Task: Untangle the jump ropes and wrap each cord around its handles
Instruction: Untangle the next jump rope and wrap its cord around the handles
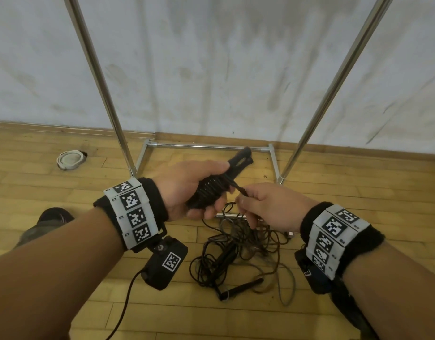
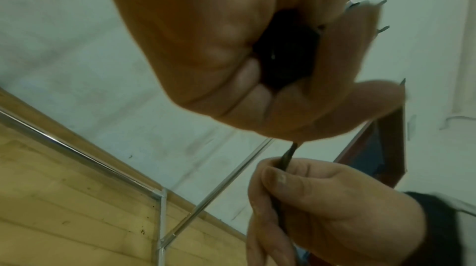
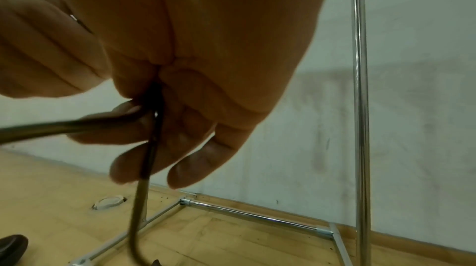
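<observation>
My left hand [image 1: 199,190] grips a pair of black jump-rope handles [image 1: 238,161] held together, with dark cord [image 1: 211,190] coiled around their middle. Their butt end [image 2: 285,56] shows dark inside my left fist. My right hand [image 1: 258,204] pinches the free cord [image 1: 239,190] a short way from the coil, and the cord [image 3: 152,148] runs down through its fingers. Below on the floor lies a tangled heap of dark and grey cords [image 1: 241,253] with two more black handles [image 1: 243,287] in it.
A chrome rack stands ahead: two slanting uprights [image 1: 98,77], [image 1: 334,82] and a rectangular base frame [image 1: 206,146] on the wooden floor, against a stained white wall. A round white floor fitting [image 1: 70,159] sits at the left. A shoe [image 1: 53,215] shows at lower left.
</observation>
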{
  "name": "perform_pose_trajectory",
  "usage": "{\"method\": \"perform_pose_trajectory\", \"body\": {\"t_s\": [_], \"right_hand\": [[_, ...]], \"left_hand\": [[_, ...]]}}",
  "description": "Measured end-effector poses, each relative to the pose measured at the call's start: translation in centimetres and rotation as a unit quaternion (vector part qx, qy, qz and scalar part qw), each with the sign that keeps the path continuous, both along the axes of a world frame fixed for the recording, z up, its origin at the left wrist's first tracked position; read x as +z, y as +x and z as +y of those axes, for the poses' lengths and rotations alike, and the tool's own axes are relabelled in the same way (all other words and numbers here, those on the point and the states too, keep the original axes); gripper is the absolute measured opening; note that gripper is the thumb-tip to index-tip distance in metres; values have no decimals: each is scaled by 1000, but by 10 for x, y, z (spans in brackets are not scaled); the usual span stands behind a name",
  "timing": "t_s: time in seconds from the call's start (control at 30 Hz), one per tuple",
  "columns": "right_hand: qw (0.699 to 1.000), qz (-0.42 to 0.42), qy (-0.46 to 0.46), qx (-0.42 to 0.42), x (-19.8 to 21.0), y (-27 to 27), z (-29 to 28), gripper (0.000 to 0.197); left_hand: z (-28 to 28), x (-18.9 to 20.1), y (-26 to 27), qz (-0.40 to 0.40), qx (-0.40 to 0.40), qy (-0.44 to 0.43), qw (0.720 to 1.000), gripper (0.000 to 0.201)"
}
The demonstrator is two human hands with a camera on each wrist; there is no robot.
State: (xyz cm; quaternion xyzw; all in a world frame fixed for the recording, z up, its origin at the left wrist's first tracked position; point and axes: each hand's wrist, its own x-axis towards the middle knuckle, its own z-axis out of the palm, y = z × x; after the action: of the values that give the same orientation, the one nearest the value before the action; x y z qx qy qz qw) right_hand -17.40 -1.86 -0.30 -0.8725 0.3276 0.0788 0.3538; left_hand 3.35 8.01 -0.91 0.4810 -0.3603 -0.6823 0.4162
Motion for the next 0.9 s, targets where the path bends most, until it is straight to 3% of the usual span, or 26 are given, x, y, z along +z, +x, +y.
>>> {"method": "perform_pose_trajectory", "body": {"t_s": [0.07,0.17,0.27,0.33,0.47,0.57,0.63,0.77,0.9], "right_hand": [[998,30,-32,33,-1,-2,-2,24],[985,101,-100,94,-3,3,1,16],[971,117,-166,127,-2,13,7,17],[957,104,-227,149,1,19,11,17],[962,46,-237,123,10,20,20,18],[984,-29,-164,55,9,20,19,16],[991,-55,-123,18,5,19,12,15],[996,-36,-83,-5,-12,12,-5,24],[997,8,-69,-31,-32,-4,-19,26]], "left_hand": [[3,1,-6,-79,-115,15,990,39],[7,-9,-28,-270,-285,60,918,26],[7,-26,-45,-430,-302,98,845,25],[3,-33,-43,-466,-243,114,843,32],[-11,-30,-13,-403,-32,130,905,20],[-16,-19,7,-248,127,87,957,12],[-15,-13,12,-139,163,72,974,16],[-10,-5,12,15,158,28,987,24],[-11,0,12,80,181,-3,980,42]]}}
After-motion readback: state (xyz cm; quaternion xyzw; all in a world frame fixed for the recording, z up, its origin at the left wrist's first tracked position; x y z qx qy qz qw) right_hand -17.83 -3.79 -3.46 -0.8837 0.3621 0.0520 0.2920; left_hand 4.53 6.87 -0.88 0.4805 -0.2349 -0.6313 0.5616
